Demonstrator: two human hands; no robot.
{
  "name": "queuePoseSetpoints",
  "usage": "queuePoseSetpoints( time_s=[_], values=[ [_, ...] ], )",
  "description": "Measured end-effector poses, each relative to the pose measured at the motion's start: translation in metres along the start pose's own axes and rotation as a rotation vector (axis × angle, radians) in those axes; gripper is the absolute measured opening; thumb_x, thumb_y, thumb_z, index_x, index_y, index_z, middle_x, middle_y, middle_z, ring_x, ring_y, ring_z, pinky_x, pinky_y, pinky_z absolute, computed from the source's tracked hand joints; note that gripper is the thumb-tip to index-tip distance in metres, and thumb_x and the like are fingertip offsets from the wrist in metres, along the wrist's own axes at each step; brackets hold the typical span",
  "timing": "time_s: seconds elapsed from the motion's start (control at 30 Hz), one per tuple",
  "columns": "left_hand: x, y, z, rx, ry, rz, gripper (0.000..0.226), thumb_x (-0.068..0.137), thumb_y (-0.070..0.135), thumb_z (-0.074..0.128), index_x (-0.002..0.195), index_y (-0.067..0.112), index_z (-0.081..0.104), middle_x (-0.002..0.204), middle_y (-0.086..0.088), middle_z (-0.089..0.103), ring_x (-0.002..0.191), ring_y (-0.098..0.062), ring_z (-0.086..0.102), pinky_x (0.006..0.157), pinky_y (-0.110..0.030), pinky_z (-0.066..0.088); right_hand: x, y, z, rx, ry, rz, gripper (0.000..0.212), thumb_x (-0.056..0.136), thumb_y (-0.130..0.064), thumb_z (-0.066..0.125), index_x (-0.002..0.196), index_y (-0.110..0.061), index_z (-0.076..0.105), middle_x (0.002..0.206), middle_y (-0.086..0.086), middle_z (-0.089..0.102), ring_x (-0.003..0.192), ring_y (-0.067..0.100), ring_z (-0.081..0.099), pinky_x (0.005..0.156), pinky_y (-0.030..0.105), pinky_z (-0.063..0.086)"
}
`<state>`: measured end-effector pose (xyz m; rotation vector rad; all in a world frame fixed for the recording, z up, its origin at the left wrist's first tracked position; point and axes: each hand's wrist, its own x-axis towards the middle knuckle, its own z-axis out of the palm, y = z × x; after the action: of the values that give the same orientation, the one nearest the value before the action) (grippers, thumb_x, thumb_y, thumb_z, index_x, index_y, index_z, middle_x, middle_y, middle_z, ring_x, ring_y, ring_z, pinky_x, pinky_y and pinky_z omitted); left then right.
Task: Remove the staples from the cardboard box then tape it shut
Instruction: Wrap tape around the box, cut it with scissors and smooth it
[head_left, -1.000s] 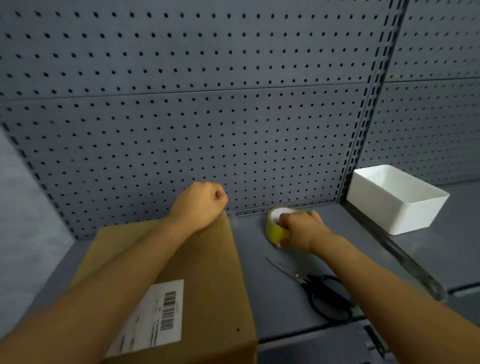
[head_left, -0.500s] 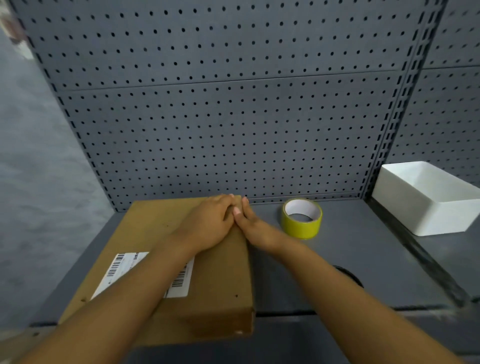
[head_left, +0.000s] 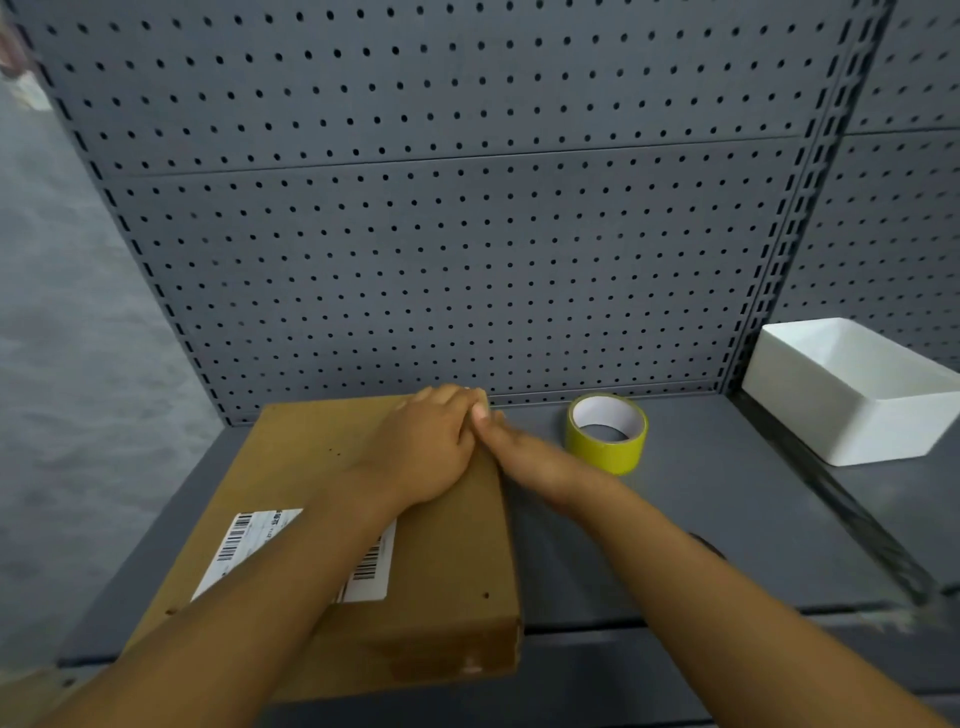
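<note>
Both hands on box's far right corner.
Left hand (head_left: 426, 449) flat on box (head_left: 447, 561); right hand (head_left: 524, 454) fingers straight along its edge, tape (head_left: 607, 432) right.

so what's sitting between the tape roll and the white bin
Nothing: in the head view only bare grey shelf lies between the yellow tape roll and the white bin.
</note>
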<state>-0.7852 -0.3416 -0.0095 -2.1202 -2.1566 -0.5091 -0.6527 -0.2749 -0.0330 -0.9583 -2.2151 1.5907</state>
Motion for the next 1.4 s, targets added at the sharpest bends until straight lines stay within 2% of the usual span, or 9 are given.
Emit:
queuePoseSetpoints(
  time_s=[0.07,0.2,0.37,0.5,0.6,0.77,0.93,1.23,1.4],
  values=[
    [0.001,0.0,0.0,0.028,-0.013,0.014,0.043,0.101,0.031,0.033,0.142,0.02,0.042,0.141,0.002,0.045,0.127,-0.015,0.041,0.107,-0.033,0.034,0.0,0.005,0.007,0.0,0.004,0.008,0.081,0.089,-0.072,0.018,0.154,-0.027,0.003,0.161,-0.004,-0.003,0.147,0.012,0.005,0.118,0.031,0.005],
    [0.003,-0.003,0.001,0.035,-0.018,0.023,0.041,0.101,0.033,0.033,0.139,0.021,0.046,0.141,0.005,0.043,0.127,-0.014,0.038,0.105,-0.031,0.03,-0.001,0.0,-0.016,-0.031,-0.002,0.074,0.072,0.09,-0.072,0.014,0.149,-0.034,0.027,0.159,-0.005,0.021,0.146,0.013,0.018,0.121,0.039,0.012],
    [0.002,-0.003,0.002,-0.087,-0.076,0.001,0.045,0.103,0.03,0.03,0.147,0.024,0.034,0.155,0.007,0.028,0.144,-0.01,0.02,0.117,-0.032,0.015,0.0,0.0,0.009,-0.04,0.08,-0.032,0.073,0.092,-0.068,0.019,0.154,-0.031,0.006,0.161,-0.01,0.001,0.147,0.009,0.003,0.114,0.025,0.007],
    [0.006,-0.01,0.003,-0.119,-0.131,0.027,0.046,0.103,0.032,0.03,0.149,0.025,0.031,0.156,0.005,0.029,0.145,-0.01,0.019,0.119,-0.037,0.018,-0.002,-0.012,-0.013,0.013,0.0,-0.022,0.057,0.098,-0.058,0.015,0.149,-0.035,0.025,0.155,-0.015,0.021,0.142,-0.001,0.013,0.119,0.027,0.007],
    [0.006,-0.012,0.001,-0.136,-0.146,0.023,0.046,0.103,0.03,0.029,0.149,0.025,0.029,0.156,0.006,0.027,0.145,-0.009,0.019,0.119,-0.036,0.017,0.0,-0.011,0.005,-0.094,0.057,-0.08,0.063,0.097,-0.059,0.017,0.153,-0.032,0.008,0.159,-0.013,0.001,0.146,0.005,-0.002,0.115,0.022,0.0],
    [0.006,-0.017,-0.003,-0.116,-0.202,0.04,0.05,0.103,0.038,0.029,0.151,0.028,0.023,0.157,0.006,0.025,0.145,-0.01,0.016,0.119,-0.036,0.015,0.002,-0.017,-0.014,-0.084,0.0,-0.019,0.075,0.087,-0.075,0.018,0.151,-0.035,0.021,0.159,-0.01,0.013,0.146,0.006,0.01,0.121,0.035,0.008],
    [0.0,-0.013,0.003,-0.088,-0.169,0.028,0.053,0.104,0.036,0.016,0.154,0.021,0.007,0.161,0.005,0.005,0.147,-0.006,-0.001,0.12,-0.026,0.0,0.001,-0.017,-0.004,-0.229,0.032,0.008,0.065,0.099,-0.055,0.021,0.153,-0.024,0.001,0.16,-0.006,-0.002,0.148,0.013,0.007,0.115,0.026,0.01],
    [0.002,-0.016,0.004,-0.04,-0.172,0.05,0.052,0.103,0.038,0.019,0.153,0.024,0.015,0.16,0.005,0.01,0.147,-0.008,0.002,0.121,-0.032,0.003,0.003,-0.025,-0.016,-0.226,0.015,0.025,0.062,0.098,-0.057,0.016,0.153,-0.027,0.012,0.16,-0.006,0.01,0.148,0.012,0.009,0.121,0.036,0.008],
    [0.003,-0.014,0.005,-0.08,-0.142,0.068,0.049,0.104,0.032,0.02,0.152,0.022,0.019,0.16,0.004,0.013,0.147,-0.007,0.004,0.12,-0.029,0.002,0.004,-0.017,-0.007,-0.166,0.023,0.042,0.078,0.092,-0.067,0.019,0.154,-0.022,0.001,0.16,-0.009,0.002,0.147,0.011,0.009,0.118,0.027,0.008]
  ],
)
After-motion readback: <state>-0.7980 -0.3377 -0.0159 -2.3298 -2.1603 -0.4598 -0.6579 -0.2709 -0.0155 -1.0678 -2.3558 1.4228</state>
